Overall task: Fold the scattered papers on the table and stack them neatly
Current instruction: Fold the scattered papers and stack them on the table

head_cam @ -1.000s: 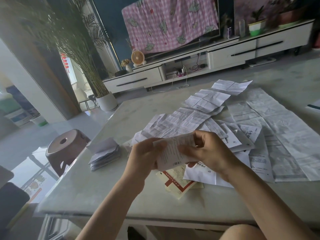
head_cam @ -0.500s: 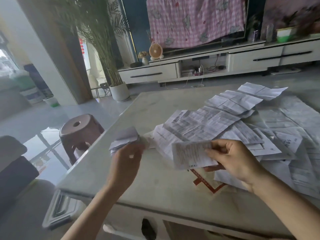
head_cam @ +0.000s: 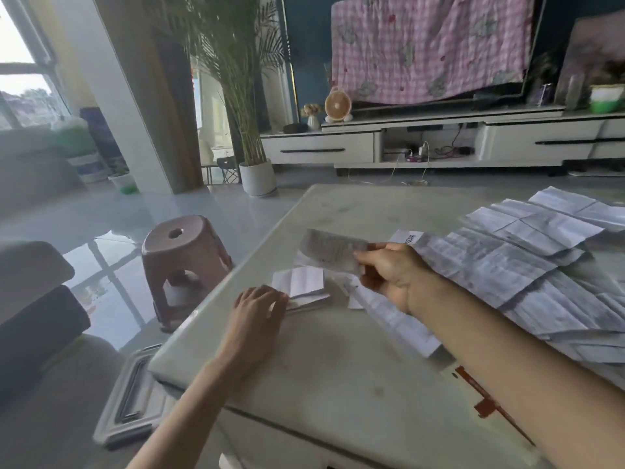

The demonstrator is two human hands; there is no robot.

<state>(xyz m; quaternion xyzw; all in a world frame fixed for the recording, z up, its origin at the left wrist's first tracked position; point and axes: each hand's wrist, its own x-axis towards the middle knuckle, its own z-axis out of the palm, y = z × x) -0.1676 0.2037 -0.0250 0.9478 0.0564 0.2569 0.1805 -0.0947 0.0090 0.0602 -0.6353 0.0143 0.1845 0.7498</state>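
Stool (head_cam: 182,252) in pink plastic stands left of the pale table (head_cam: 338,360), where the left hand (head_cam: 258,311) rests, fingers loosely together, touching the folded stack (head_cam: 302,285). Right hand (head_cam: 389,272) pinches a folded sheet (head_cam: 333,252) above the stack; unfolded papers (head_cam: 527,265) spread rightward.

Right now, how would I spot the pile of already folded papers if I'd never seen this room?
Start at the pale table, near its left edge beside the pink stool. The stack of folded papers lies at the fingertips of the left hand. Unlike the wide creased sheets spread out to the right, it is small, compact and layered.
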